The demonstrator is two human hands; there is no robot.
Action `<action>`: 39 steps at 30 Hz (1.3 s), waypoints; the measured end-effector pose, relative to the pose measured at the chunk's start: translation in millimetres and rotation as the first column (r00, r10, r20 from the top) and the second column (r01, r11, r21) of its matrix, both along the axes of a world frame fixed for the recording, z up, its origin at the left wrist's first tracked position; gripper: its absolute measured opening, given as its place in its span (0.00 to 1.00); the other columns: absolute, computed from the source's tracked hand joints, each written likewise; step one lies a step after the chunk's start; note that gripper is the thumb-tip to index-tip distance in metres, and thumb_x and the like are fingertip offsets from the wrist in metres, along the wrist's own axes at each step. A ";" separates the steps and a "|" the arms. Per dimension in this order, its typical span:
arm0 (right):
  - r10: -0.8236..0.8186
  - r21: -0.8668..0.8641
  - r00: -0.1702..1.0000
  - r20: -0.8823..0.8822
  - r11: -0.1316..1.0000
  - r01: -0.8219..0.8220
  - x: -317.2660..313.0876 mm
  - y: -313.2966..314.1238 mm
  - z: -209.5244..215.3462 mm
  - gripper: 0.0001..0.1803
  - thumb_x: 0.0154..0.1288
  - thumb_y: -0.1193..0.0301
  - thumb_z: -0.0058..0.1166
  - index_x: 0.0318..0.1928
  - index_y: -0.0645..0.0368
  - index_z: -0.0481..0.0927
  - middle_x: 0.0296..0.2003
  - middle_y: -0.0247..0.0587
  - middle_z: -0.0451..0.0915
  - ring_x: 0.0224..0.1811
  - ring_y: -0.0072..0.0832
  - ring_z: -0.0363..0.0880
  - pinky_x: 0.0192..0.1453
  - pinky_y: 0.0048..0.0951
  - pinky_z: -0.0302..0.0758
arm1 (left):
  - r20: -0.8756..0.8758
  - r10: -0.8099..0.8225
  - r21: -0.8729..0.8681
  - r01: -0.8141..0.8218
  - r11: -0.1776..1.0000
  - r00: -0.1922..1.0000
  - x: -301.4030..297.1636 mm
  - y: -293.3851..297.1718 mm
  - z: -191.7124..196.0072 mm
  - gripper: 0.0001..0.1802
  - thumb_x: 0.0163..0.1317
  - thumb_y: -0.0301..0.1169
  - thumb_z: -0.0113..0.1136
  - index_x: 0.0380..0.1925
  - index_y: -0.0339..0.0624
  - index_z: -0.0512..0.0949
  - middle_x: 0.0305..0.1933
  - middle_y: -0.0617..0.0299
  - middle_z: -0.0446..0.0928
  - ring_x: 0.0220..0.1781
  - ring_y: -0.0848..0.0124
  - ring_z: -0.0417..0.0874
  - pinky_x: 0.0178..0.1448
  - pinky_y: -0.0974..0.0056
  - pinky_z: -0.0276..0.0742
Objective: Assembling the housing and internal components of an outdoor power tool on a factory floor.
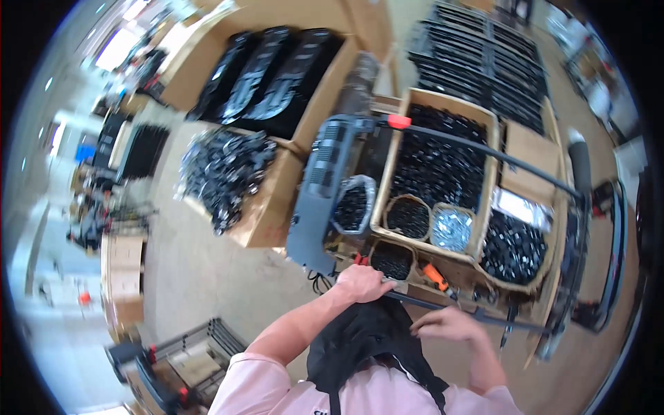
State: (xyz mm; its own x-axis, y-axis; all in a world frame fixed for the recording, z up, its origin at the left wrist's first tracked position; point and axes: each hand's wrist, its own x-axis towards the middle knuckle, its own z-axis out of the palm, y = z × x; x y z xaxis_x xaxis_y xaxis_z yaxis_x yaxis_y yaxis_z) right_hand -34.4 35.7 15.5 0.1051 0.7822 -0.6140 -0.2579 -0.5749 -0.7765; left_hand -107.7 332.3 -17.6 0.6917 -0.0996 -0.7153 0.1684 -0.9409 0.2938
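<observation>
My left hand [364, 282] is closed near the front edge of the workbench, beside a dark rail. What its fingers hold, if anything, is hidden. A small red object [361, 259] sits just beyond the knuckles. My right hand [449, 324] hovers in front of the rail near my black apron [370, 339], its fingers stretched out and holding nothing visible. Between and beyond the hands lie an orange-handled tool [436, 275] and a small round container of dark parts [393, 260]. A long dark plastic panel [321, 187] leans at the bench's left side.
A large cardboard bin [377, 207] holds many small black parts. Clear bags of parts [452, 229] stand in it. Left of the bench are boxes of black panels [277, 83] and a heap of shiny dark parts [228, 173]. Behind is a stack of black frames [477, 55].
</observation>
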 end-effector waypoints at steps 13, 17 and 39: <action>0.109 -0.164 0.206 0.973 0.948 0.271 389.4 123.5 -90.5 0.34 0.82 0.43 0.43 0.56 0.63 0.84 0.49 0.61 0.87 0.57 0.57 0.85 0.65 0.50 0.77 | 0.299 0.674 -0.534 -0.467 0.705 0.675 -123.4 -25.5 4.2 0.22 0.75 0.49 0.61 0.47 0.38 0.85 0.44 0.52 0.86 0.47 0.53 0.88 0.51 0.52 0.83; 0.091 -0.202 0.431 0.898 0.955 0.218 399.2 141.8 -104.7 0.35 0.78 0.40 0.49 0.42 0.65 0.86 0.30 0.46 0.86 0.37 0.40 0.87 0.50 0.40 0.79 | -0.340 0.904 -0.601 -0.799 0.003 0.259 -143.5 -22.6 -56.7 0.38 0.75 0.62 0.59 0.67 0.41 0.75 0.57 0.55 0.84 0.55 0.65 0.85 0.60 0.54 0.81; -0.323 0.324 -0.035 0.946 0.946 0.025 107.9 241.6 357.1 0.22 0.85 0.52 0.51 0.51 0.59 0.84 0.26 0.26 0.71 0.30 0.17 0.64 0.33 0.27 0.62 | -0.503 0.855 -0.865 0.071 -0.498 -0.129 -257.2 165.2 82.8 0.13 0.74 0.36 0.59 0.48 0.37 0.77 0.41 0.50 0.87 0.48 0.59 0.89 0.59 0.52 0.83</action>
State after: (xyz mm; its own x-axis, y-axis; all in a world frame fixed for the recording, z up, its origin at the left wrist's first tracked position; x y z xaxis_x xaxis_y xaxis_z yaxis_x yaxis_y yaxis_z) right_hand 73.5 277.2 372.6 0.6297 0.6840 0.3683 0.7702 -0.4877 -0.4111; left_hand -364.8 497.4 65.2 0.6115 0.7459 -0.2641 -0.3790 0.5690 0.7298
